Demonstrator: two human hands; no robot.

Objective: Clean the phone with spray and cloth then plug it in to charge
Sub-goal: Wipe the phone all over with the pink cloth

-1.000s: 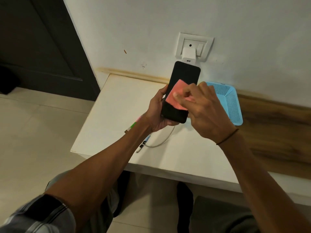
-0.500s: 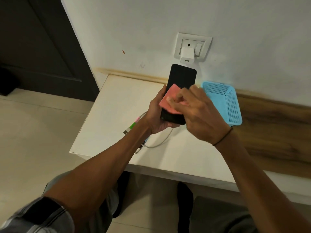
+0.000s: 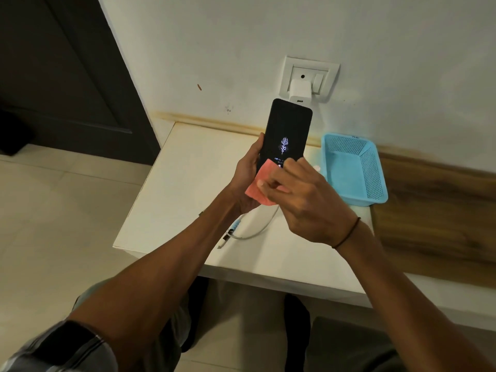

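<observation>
- Head view: left hand [image 3: 247, 181] grips the phone [image 3: 288, 130] upright above the table [image 3: 188, 189].
- Right hand [image 3: 303, 205] pinches the pink cloth [image 3: 259, 193] against the phone's 6 o'clock end.
- Cable [image 3: 257, 229] lies below; blue basket [image 3: 354, 167] at 3 o'clock.

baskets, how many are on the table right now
1. A blue perforated basket sits on the white table against the wall, to the right of the phone the person is wiping. The arms may hide more.

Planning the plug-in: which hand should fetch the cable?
Right hand, probably: it pinches only the cloth, easily dropped. Left hand grips the phone; cable lies below both.
</observation>
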